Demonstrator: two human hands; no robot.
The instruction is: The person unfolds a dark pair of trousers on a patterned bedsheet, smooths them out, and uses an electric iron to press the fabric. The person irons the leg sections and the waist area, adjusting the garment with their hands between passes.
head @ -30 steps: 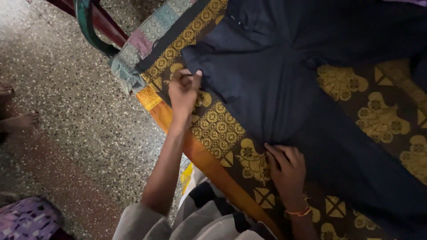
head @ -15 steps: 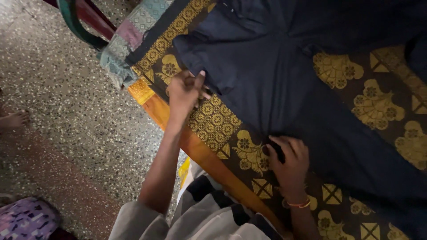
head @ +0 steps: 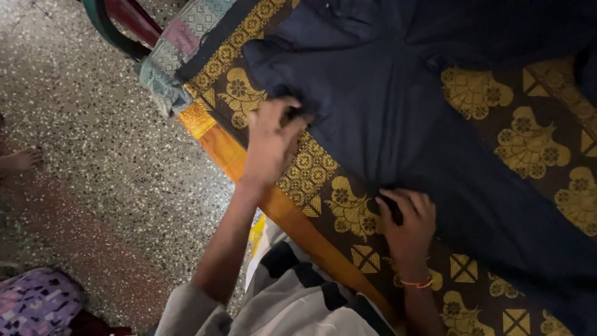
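A dark navy garment (head: 398,106) lies spread over a brown cloth with gold flower patterns (head: 311,171). My left hand (head: 270,140) pinches the garment's edge near its sleeve end, fingers closed on the fabric. My right hand (head: 407,224) grips the garment's lower edge nearer to me, fingers curled into a fold. An orange thread band circles my right wrist.
An orange border (head: 273,205) runs along the cloth's near edge. A pale checked cloth (head: 168,68) hangs at the corner beside a green and dark red frame (head: 121,28). Speckled floor (head: 106,186) lies to the left, with another person's foot (head: 18,160) and a purple patterned fabric (head: 37,302).
My left hand slid right along the garment's edge and closed on the fabric. My right hand curled its fingers into the lower edge, staying in place.
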